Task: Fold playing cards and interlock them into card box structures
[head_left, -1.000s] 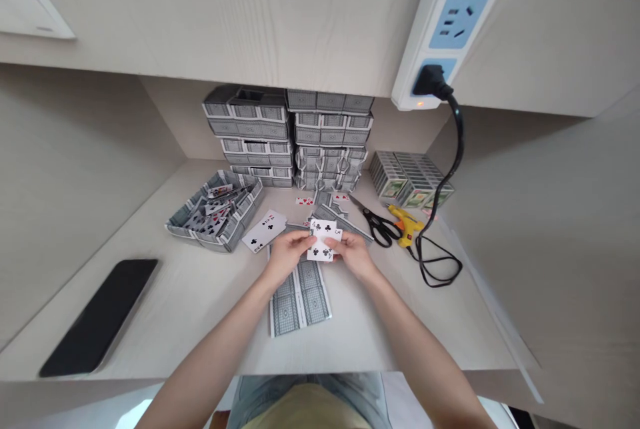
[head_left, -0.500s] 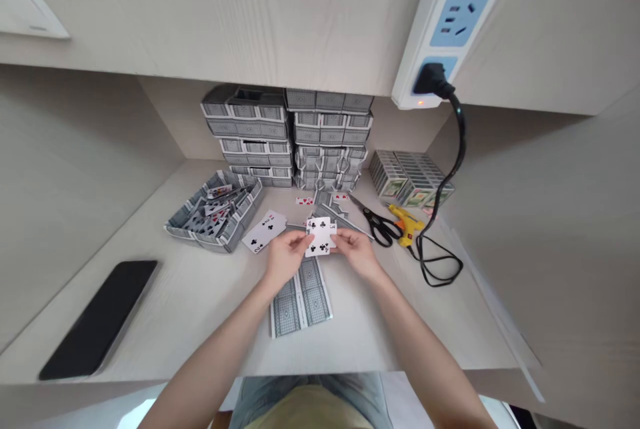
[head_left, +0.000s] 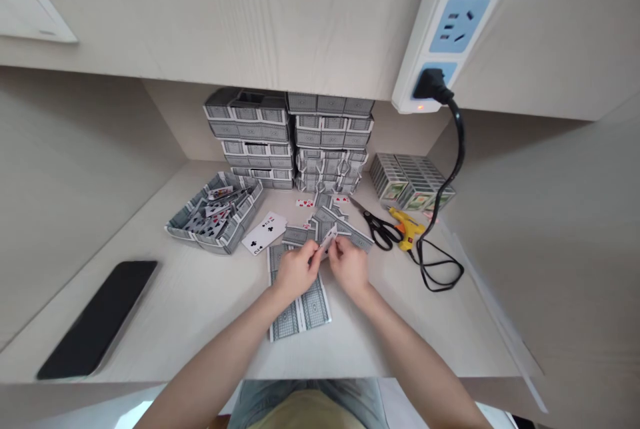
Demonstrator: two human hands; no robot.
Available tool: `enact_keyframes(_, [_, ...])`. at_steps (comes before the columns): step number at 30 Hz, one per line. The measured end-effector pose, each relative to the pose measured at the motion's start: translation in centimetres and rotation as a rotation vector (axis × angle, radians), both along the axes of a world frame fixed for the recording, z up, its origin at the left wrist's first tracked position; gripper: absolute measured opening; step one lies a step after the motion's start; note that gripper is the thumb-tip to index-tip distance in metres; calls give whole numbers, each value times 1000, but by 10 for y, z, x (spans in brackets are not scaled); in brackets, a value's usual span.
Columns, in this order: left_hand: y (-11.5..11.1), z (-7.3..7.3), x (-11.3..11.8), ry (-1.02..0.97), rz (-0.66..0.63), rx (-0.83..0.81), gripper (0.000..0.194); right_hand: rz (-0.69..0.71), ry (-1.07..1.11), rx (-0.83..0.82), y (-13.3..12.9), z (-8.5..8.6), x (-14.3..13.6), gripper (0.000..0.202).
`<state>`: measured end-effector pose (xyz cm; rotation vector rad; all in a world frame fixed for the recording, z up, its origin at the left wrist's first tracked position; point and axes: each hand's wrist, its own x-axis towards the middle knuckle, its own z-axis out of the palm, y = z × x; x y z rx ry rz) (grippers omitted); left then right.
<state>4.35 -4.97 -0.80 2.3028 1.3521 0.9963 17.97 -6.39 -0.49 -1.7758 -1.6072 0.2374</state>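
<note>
My left hand (head_left: 299, 270) and my right hand (head_left: 349, 265) pinch playing cards (head_left: 327, 240) between them, tilted so that the faces show only narrowly. Whether it is one card or two overlapped cannot be made out. Below the hands lies a flat panel of joined cards (head_left: 314, 305), grey patterned backs up. Just beyond, folded card strips (head_left: 333, 219) lie in a loose pile. Left of them a white two of clubs (head_left: 265, 232) rests face up. Farther left stands a tray made of folded cards (head_left: 227, 242), with loose cards inside.
Stacked card-built boxes (head_left: 257, 112) stand against the back wall, with packs of cards (head_left: 407, 179) to their right. Black scissors (head_left: 383, 232), a yellow glue gun (head_left: 407, 229) and its looped cord (head_left: 443, 289) lie right. A black phone (head_left: 100, 319) lies left. A power strip (head_left: 450, 35) hangs above.
The cards in my hands, held flat with a four of clubs showing, have turned to a slant. My hands have come closer together and slightly lower, with fingers more curled.
</note>
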Motion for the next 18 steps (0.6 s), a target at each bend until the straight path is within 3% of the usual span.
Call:
enact_keyframes(3, [0, 1, 0, -23, 26, 9, 17, 26, 69, 14, 1, 0, 1, 21])
enact_keyframes(11, [1, 6, 0, -92, 41, -69, 18, 170, 594, 90, 13, -14, 11, 28])
enact_keyframes(18, [-5, 1, 3, 14, 20, 28, 17, 138, 413, 79, 10, -11, 9, 26])
